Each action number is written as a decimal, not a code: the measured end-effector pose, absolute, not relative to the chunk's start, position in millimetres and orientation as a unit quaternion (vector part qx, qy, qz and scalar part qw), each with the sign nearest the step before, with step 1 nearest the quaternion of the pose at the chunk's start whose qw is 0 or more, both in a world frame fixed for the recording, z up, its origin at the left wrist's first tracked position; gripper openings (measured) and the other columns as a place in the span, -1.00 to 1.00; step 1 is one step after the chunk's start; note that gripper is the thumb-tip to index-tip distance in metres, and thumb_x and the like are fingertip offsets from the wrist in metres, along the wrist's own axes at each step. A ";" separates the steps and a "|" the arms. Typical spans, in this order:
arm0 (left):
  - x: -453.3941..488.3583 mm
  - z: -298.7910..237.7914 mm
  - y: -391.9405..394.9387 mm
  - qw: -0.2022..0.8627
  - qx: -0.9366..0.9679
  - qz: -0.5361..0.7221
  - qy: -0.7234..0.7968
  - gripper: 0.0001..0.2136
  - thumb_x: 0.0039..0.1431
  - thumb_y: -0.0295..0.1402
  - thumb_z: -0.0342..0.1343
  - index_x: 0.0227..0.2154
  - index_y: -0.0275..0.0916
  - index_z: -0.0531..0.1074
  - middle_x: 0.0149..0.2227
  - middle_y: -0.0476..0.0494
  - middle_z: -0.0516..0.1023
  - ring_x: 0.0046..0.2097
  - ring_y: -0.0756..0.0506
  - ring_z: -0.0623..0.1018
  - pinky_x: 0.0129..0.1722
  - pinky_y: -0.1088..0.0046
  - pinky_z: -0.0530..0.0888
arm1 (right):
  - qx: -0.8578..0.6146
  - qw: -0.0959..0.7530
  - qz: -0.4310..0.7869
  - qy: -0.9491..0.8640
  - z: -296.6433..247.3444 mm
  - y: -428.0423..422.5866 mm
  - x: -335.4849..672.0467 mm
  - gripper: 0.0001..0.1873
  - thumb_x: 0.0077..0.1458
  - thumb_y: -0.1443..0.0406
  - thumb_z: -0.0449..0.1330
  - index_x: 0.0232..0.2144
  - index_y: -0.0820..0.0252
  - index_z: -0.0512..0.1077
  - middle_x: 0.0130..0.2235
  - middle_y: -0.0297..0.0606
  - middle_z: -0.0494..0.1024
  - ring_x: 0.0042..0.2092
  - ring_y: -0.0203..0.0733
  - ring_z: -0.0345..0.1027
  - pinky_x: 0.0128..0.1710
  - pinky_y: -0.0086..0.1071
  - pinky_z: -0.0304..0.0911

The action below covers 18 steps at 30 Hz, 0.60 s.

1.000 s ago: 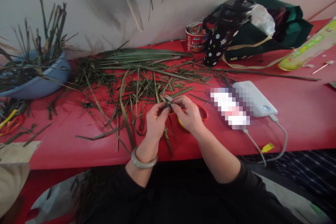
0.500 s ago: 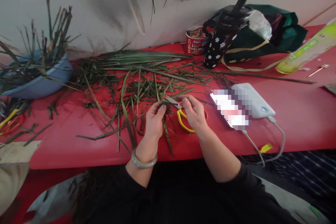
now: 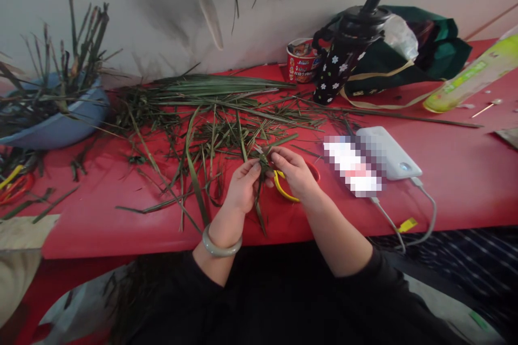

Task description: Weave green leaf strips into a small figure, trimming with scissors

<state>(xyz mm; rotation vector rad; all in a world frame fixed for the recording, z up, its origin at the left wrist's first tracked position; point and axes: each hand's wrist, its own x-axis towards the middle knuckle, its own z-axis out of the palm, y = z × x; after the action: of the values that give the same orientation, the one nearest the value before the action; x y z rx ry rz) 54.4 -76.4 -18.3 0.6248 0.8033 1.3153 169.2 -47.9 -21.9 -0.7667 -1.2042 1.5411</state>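
Both hands meet over the red table [image 3: 465, 183], just in front of the leaf litter. Left hand [image 3: 242, 190]: fingers closed on a small green leaf piece [image 3: 262, 164], thumb and forefinger pinching its lower part; trailing strips hang down toward the table edge. Right hand [image 3: 294, 171]: fingers closed on the upper end of the same piece, pinching from the right. The piece is held slightly above the table, between the two hands.

Risks, as judged:
- The strips look thin and fibrous; a hard pull from opposite pinches could split one along the grain.
- The grip area is small, so a slip would let the folded part spring open.
- The yellow-handled scissors [image 3: 283, 190] lie directly under the right hand. I cannot tell whether the blades are open; a dropped wrist could strike them.
- Loose leaves [image 3: 210, 118] near the hands could snag the hanging ends.

Materials:
- Leaves: long, narrow, flat blades, dull dark green, some dry at the tips, scattered and bundled.
- Table: smooth, glossy plastic.
- Blue basin [image 3: 60, 126]: rounded, holding upright stalks.
- Bangle [image 3: 218, 245] on the left wrist: pale, polished, rigid ring.
- White power bank [image 3: 394, 153]: smooth rounded slab, cable [image 3: 429, 221] drooping over the edge.
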 end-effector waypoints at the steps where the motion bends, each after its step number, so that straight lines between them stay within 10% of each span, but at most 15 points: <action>1: 55.0 -17.6 -76.9 0.679 0.278 0.578 0.357 -0.79 -0.20 -0.29 0.22 -0.46 -0.28 0.42 -0.55 -0.03 0.48 -0.48 0.01 0.49 -0.50 0.54 0.42 | -0.309 0.503 0.647 -0.482 -22.1 -47.8 169.5 -0.70 -0.03 0.12 0.12 -0.30 0.21 0.36 -0.44 -0.35 0.41 -0.54 -0.38 0.22 -0.57 -0.43 0.25; 18: 52.0 -22.6 -70.9 0.628 0.268 0.619 0.389 -0.72 -0.30 -0.37 0.27 -0.40 -0.24 0.44 -0.58 0.06 0.44 -0.57 0.10 0.41 -0.56 0.60 0.35 | -0.365 0.550 0.503 -0.558 -28.7 -45.2 166.7 -0.88 -0.09 0.27 0.14 -0.43 0.19 0.35 -0.36 -0.33 0.45 -0.32 -0.31 0.33 -0.28 -0.40 0.27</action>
<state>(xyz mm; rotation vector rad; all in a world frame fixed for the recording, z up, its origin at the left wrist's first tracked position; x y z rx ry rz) 52.0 -70.9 -22.6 0.6152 0.8910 1.4184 166.7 -45.2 -28.7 -0.8644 -1.3201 1.1907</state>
